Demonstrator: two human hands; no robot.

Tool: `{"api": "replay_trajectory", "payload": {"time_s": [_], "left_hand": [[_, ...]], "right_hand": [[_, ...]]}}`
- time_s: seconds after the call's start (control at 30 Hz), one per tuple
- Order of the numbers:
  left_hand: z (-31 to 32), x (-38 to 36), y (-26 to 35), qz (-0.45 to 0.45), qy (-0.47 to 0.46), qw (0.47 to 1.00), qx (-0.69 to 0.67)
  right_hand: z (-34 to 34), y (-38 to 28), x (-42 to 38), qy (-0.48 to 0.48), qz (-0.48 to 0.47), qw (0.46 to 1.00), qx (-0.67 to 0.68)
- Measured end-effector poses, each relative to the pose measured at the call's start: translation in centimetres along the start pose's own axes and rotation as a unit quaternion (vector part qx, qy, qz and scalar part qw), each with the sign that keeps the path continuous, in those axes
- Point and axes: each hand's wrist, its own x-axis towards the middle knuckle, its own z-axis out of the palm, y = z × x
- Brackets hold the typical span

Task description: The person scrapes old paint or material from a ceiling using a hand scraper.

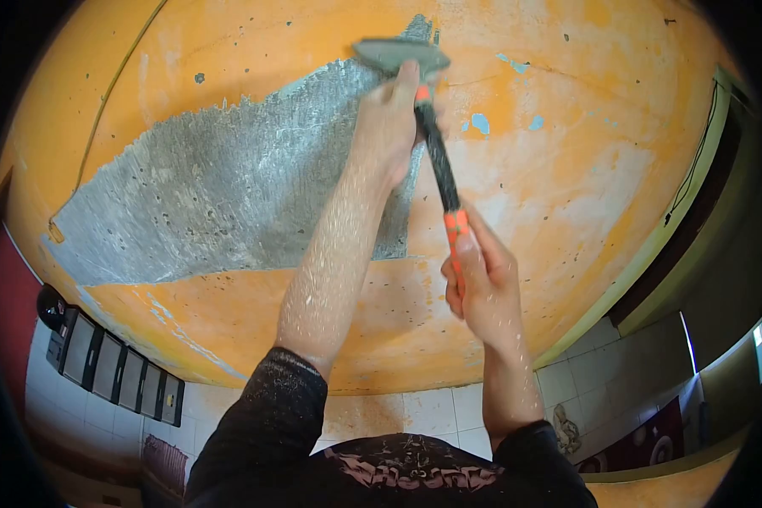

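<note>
A long-handled scraper (437, 157) with a black and orange handle is held up against the orange painted wall (516, 182). Its wide grey blade lies at the upper edge of a bare grey patch (220, 186). My left hand (391, 110) is closed at the top of the handle, thumb against the back of the blade; its other fingers are partly hidden and slightly blurred. Lower down, my right hand (487, 288) wraps round the orange end of the handle. Pale flakes cover both forearms.
A cord (102, 102) hangs down the wall at left. Below it on the tiled floor stands a dark drawer unit (118, 364). A doorway frame (652, 262) is at right, and a crumpled cloth (565, 427) lies on the floor. Small blue spots (480, 124) mark the paint.
</note>
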Motion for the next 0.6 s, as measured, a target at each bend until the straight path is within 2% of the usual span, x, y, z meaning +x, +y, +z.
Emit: {"api": "replay_trajectory", "payload": {"time_s": [0.07, 0.17, 0.2, 0.3, 0.33, 0.43, 0.5, 0.6], "left_hand": [[-0.5, -0.5, -1.1, -0.021, 0.010, 1.000, 0.007], [0.2, 1.0, -0.2, -0.005, 0.012, 1.000, 0.016], [0.3, 2.1, 0.2, 0.020, -0.015, 1.000, -0.001], [1.7, 2.0, 1.6, 0.040, 0.015, 0.999, 0.016], [0.9, 2.0, 0.8, 0.042, -0.010, 0.999, -0.001], [-0.1, -1.3, -1.2, -0.014, 0.025, 1.000, 0.000], [-0.1, -1.3, -1.5, -0.009, 0.030, 1.000, -0.001], [0.3, 1.1, -0.9, 0.015, 0.015, 1.000, 0.002]], "right_hand": [[-0.1, 1.1, -0.7, 0.004, 0.005, 1.000, -0.004], [0.0, -0.2, 0.7, 0.000, -0.009, 1.000, -0.004], [0.0, -1.0, 1.3, 0.012, -0.023, 1.000, -0.002], [0.1, -2.0, 2.0, 0.023, -0.026, 0.999, -0.012], [0.1, -1.6, 1.5, 0.014, -0.019, 1.000, -0.006], [-0.1, 1.2, -0.8, -0.001, -0.007, 1.000, 0.009], [0.0, 2.0, -1.2, -0.001, -0.008, 1.000, 0.015], [-0.2, -0.8, 0.4, 0.007, -0.004, 1.000, -0.017]]}}
